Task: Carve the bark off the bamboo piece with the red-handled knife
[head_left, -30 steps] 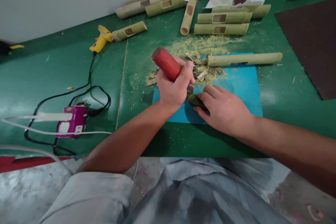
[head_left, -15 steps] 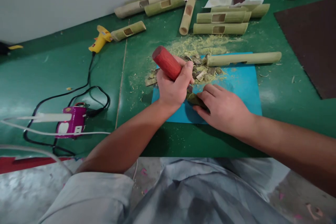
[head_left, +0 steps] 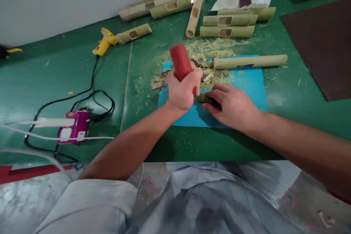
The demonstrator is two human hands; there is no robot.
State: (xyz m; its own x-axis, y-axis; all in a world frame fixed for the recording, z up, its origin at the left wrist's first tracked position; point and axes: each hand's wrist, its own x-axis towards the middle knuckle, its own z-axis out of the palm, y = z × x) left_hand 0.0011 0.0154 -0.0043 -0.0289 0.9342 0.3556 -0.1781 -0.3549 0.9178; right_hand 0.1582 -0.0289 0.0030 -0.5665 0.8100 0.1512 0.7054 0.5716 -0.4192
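My left hand is wrapped round a thick red cylindrical handle, which sticks up from the fist and leans slightly left. Whatever lies at its lower end is hidden by the fist. Low over a blue sheet, my right hand grips a small dark green piece between thumb and fingers. Its left end shows close beside my left fist; whether they touch I cannot tell. Behind my hands lies a heap of brownish-green chips, next to a long pale bamboo tube.
Notched bamboo tubes lie at the back of the green table. On the left are a yellow glue gun and a purple power socket with cables. A dark brown sheet covers part of the right side.
The red handle has swung more upright, its top shifting right, as my left fist turned. My right hand still grips the dark green piece. The whole view has shifted slightly.
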